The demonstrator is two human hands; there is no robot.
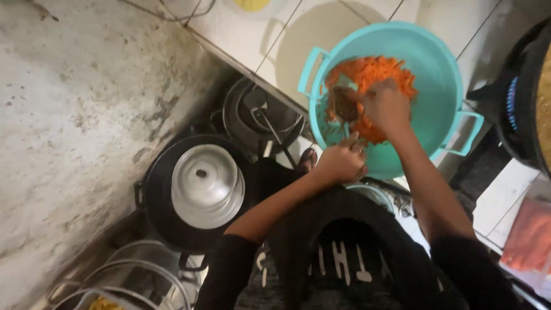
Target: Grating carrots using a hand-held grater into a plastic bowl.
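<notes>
A single package shows: a clear plastic bag (529,238) with orange-red contents lies at the right edge on the white tiled surface (505,201), partly cut off; no labels, signs or screens appear.

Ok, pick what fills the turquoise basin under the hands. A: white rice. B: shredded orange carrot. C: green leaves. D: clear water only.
B: the turquoise basin holds a heap of shredded orange carrot, with the right hand in it and the left hand at the rim.

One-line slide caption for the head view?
Left hand steadies a grater in a turquoise plastic two-handled basin; right hand works over orange grated carrot.
</notes>
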